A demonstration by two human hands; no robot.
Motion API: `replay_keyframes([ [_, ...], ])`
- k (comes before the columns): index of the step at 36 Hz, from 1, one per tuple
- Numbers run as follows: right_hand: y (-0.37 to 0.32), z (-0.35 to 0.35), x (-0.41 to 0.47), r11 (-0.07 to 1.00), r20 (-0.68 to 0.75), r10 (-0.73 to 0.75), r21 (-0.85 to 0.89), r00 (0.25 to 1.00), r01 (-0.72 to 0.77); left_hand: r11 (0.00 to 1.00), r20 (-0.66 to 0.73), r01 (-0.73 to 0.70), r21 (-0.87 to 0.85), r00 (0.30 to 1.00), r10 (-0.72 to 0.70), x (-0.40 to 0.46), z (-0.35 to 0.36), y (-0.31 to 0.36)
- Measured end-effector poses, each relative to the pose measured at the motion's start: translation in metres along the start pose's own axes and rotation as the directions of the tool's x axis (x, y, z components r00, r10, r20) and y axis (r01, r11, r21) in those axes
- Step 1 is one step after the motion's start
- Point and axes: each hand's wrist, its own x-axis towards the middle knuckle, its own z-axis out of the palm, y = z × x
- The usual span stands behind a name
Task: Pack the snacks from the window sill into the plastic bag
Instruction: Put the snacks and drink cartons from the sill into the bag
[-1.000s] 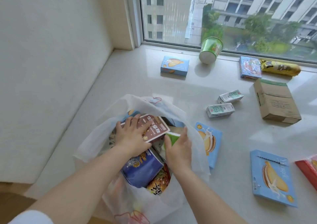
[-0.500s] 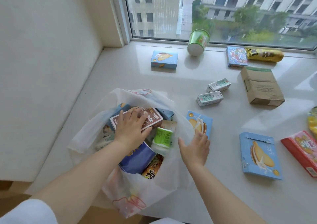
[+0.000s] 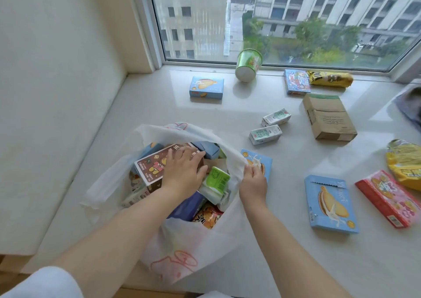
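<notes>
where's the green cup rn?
Head view: the green cup lies tipped over at the back of the window sill against the window frame, between the small blue box and the colourful box.

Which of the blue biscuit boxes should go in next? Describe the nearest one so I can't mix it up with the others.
Start at the white plastic bag at the near edge of the sill. The right hand is at the bag's right rim, and a blue biscuit box lies directly beyond its fingertips. Unlike the other two blue boxes, it is partly hidden by the bag's edge.
</notes>
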Motion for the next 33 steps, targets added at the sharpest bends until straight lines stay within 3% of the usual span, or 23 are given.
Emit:
replay_keyframes([
  [5, 0.023, -0.007, 0.015, 0.962, 0.202, 0.136, -0.259, 0.970, -0.081, 0.999, -0.028, -0.029, -0.022, 0.999, 0.029, 0.008, 0.001, 0.012],
  [7, 0.027, -0.017, 0.021, 0.959, 0.231, 0.132, -0.274, 0.964, -0.066, 0.998, -0.027, -0.052, -0.020, 0.998, 0.051, 0.013, 0.004, 0.021],
  [12, 0.031, -0.056, 0.044, 0.976, 0.194, 0.158, -0.178, 0.968, -0.124, 0.985, -0.081, -0.098, -0.140, 0.993, 0.088, 0.035, 0.015, 0.057],
  [15, 0.047, -0.086, 0.062, 0.933, 0.164, 0.198, -0.333, 0.966, -0.135, 0.953, -0.121, -0.139, -0.269, 0.987, 0.110, 0.048, 0.020, 0.091],
  [19, 0.073, -0.129, 0.082, 0.877, 0.016, 0.223, -0.439, 0.975, -0.194, 0.906, -0.040, -0.166, -0.391, 0.986, 0.163, 0.063, 0.030, 0.142],
  [22, 0.095, -0.162, 0.095, 0.850, -0.134, 0.216, -0.462, 0.967, -0.254, 0.895, 0.139, -0.040, -0.445, 0.984, 0.113, 0.076, 0.048, 0.179],
  [26, 0.125, -0.200, 0.110, 0.743, -0.236, 0.184, -0.602, 0.954, -0.292, 0.853, 0.372, 0.304, -0.424, 0.917, -0.142, 0.094, 0.085, 0.199],
  [29, 0.144, -0.220, 0.121, 0.685, -0.263, 0.228, -0.641, 0.937, -0.347, 0.849, 0.399, 0.435, -0.301, 0.866, -0.302, 0.102, 0.109, 0.194],
  [33, 0.165, -0.232, 0.139, 0.709, -0.254, 0.459, -0.473, 0.852, -0.523, 0.776, 0.394, 0.595, -0.210, 0.778, -0.490, 0.106, 0.132, 0.186],
])
